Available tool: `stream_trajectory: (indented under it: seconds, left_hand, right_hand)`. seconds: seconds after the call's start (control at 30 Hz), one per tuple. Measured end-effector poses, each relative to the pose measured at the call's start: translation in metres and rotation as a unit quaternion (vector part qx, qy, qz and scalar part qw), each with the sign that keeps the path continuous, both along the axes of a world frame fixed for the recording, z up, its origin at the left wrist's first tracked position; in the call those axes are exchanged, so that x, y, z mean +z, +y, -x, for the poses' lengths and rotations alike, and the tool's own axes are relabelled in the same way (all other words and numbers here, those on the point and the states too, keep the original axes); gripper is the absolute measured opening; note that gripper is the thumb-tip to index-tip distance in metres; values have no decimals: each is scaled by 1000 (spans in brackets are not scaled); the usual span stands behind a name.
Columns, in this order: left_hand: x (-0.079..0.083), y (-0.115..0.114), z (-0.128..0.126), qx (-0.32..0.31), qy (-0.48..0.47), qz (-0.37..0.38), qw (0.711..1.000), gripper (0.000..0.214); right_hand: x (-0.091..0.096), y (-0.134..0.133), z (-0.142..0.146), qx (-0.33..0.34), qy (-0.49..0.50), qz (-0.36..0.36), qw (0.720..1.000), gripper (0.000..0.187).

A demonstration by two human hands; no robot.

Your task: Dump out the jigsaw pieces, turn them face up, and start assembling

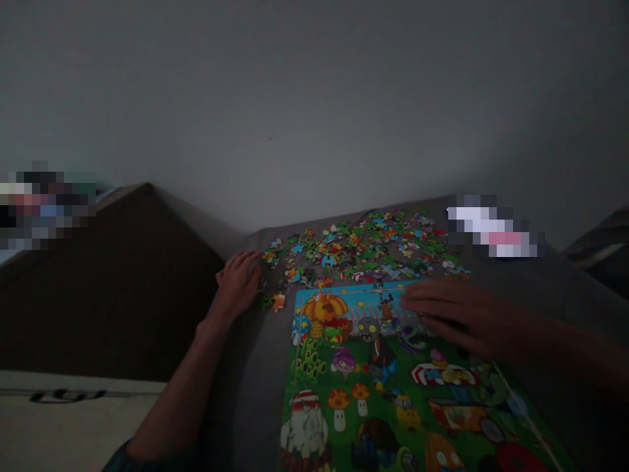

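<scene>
A colourful puzzle board [354, 393] with cartoon plants and zombies lies in front of me. My right hand [457, 311] rests over its upper right corner, fingers stretched out to the left and a little apart. Beyond the board, many loose jigsaw pieces [344, 246] are spread over the grey cloth. At the left edge of that spread, my left hand [240, 278] lies palm down with loosely extended fingers beside a few pieces. An orange piece [279, 301] sits just right of it. Nothing shows in either hand, though the undersides of both are hidden.
The pieces and board lie on a grey cloth surface [250, 387] against a plain wall [295, 118]. On the left stands a dark cabinet [108, 295] with a pale drawer front and black handle [69, 396] below. A blurred white object [491, 226] lies at the back right.
</scene>
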State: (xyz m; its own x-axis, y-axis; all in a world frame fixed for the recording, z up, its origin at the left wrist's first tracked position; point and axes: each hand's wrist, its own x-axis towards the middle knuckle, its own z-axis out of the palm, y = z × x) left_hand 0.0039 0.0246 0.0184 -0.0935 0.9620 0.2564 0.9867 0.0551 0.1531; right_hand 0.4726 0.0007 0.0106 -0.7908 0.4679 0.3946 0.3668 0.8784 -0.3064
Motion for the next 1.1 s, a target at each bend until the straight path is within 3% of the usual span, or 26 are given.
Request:
stream_trajectory:
  seconds: [0.17, 0.33, 0.5, 0.63, 0.77, 0.9, 1.1]
  left_hand:
    - [-10, 9, 2, 32, -1, 28, 999, 47]
    - [-12, 20, -4, 29, 0, 36, 999, 51]
    - [-11, 22, -10, 2, 6, 27, 1000, 49]
    - [-13, 20, -9, -13, 4, 26, 1000, 50]
    - [-16, 19, -8, -22, 6, 24, 999, 50]
    - [-19, 21, -7, -25, 9, 20, 999, 50]
    - [-19, 20, -9, -33, 16, 10, 999, 49]
  right_hand:
    - [1, 3, -18, -22, -1, -6, 1000, 37]
    - [-1, 7, -17, -22, -7, -5, 1000, 34]
    - [-2, 3, -3, -40, -15, 42, 998, 39]
    - [2, -8, 2, -1, -95, 102, 990, 49]
    - [12, -18, -1, 25, -96, 142, 985, 47]
    - [13, -18, 1, 30, -93, 118, 988, 43]
    - [-7, -4, 9, -34, -18, 53, 998, 37]
